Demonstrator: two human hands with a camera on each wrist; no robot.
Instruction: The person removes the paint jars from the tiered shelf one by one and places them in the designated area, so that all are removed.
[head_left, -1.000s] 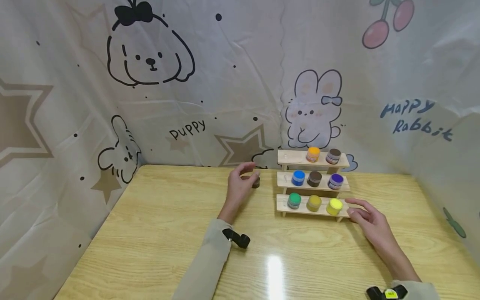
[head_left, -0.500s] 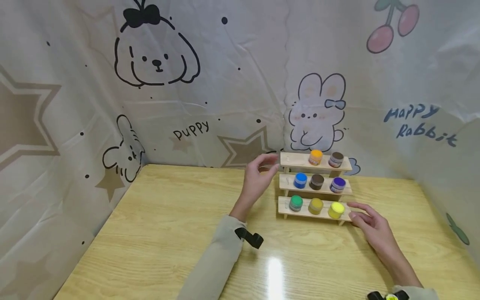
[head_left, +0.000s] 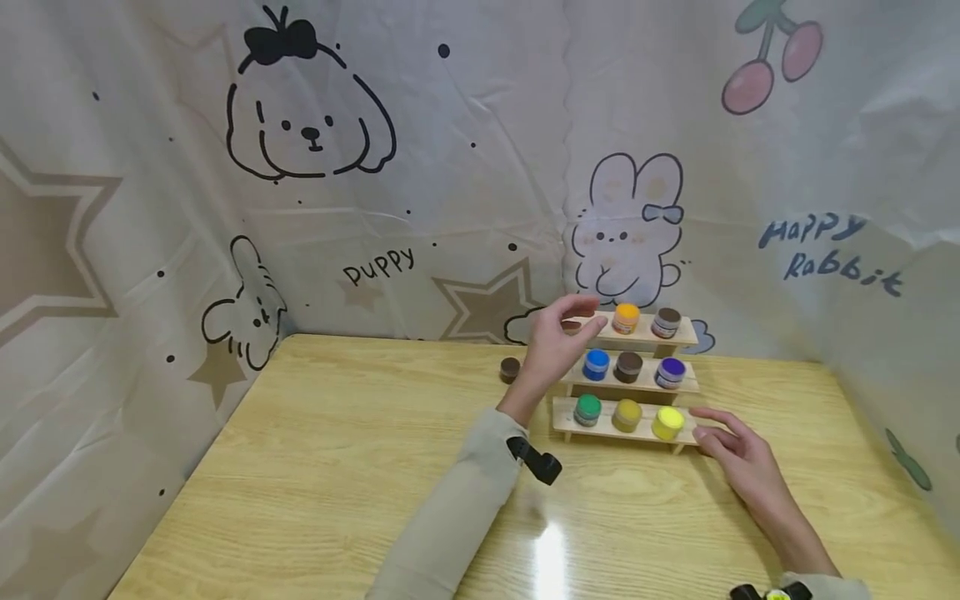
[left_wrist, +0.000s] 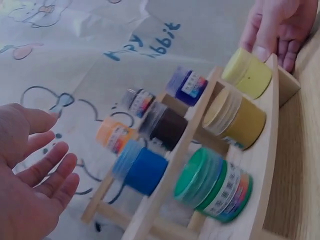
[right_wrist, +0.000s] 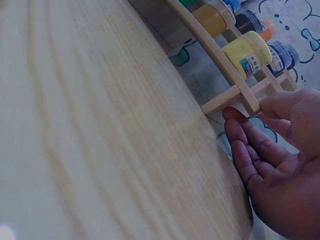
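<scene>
A three-tier wooden rack [head_left: 570, 418] bears small paint jars. My left hand [head_left: 558, 342] is at the left part of the top tier, fingers spread and holding nothing, close to the orange jar [head_left: 626, 318]. In the left wrist view that hand [left_wrist: 37, 170] is beside the orange and blue jars [left_wrist: 140, 167]. With thumb and fingers, my right hand [head_left: 742, 454] grips the right end of the bottom tier, beside the yellow jar [head_left: 667, 423]. The right wrist view has the thumb and fingers of this hand [right_wrist: 275, 160] at the rack's corner [right_wrist: 250, 102].
A dark brown jar [head_left: 510, 370] stands on the wooden table [head_left: 337, 450], left of the rack. Green [head_left: 588, 409] and ochre [head_left: 627, 415] jars share the bottom tier; brown [head_left: 627, 367] and purple [head_left: 671, 372] ones are on the middle. Behind hangs a printed curtain [head_left: 465, 200].
My left hand has moved right, from beside the dark brown jar to the rack's top tier, and the jar stays on the table. The right hand keeps its place at the rack's end.
</scene>
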